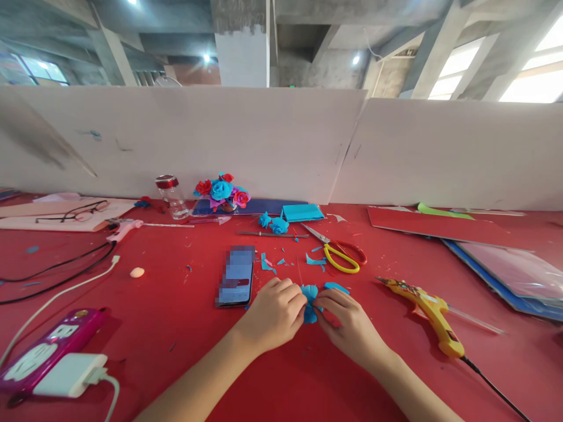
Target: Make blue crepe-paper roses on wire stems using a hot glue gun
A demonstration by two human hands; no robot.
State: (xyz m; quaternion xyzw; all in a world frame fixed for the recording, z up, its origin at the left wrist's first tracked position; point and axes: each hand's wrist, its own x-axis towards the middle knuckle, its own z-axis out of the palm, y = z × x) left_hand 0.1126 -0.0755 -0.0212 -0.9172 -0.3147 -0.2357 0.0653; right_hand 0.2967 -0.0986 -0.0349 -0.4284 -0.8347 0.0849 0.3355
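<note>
Between my two hands, low in the middle of the view, is a blue paper flower (pixel 310 302). My left hand (pixel 275 310) has its fingers curled and closed on the flower's left side. On the flower's right side, my right hand (pixel 349 325) pinches the edge between thumb and fingers. A folded blue piece (pixel 336 288) lies just behind my right hand. Blue paper scraps (pixel 315 260) are scattered beyond the flower. A phone (pixel 236 275) lies left of them, and scissors (pixel 341 257) with yellow and red handles lie to the right.
A yellow glue gun (pixel 426 310) lies at the right, near stacked sheets (pixel 505 269). Farther back are two blue flowers (pixel 278 224), folded blue paper (pixel 302 212), a bouquet (pixel 222 192) and a glass bottle (pixel 176 202). A power strip (pixel 53 351) with cables is at the left.
</note>
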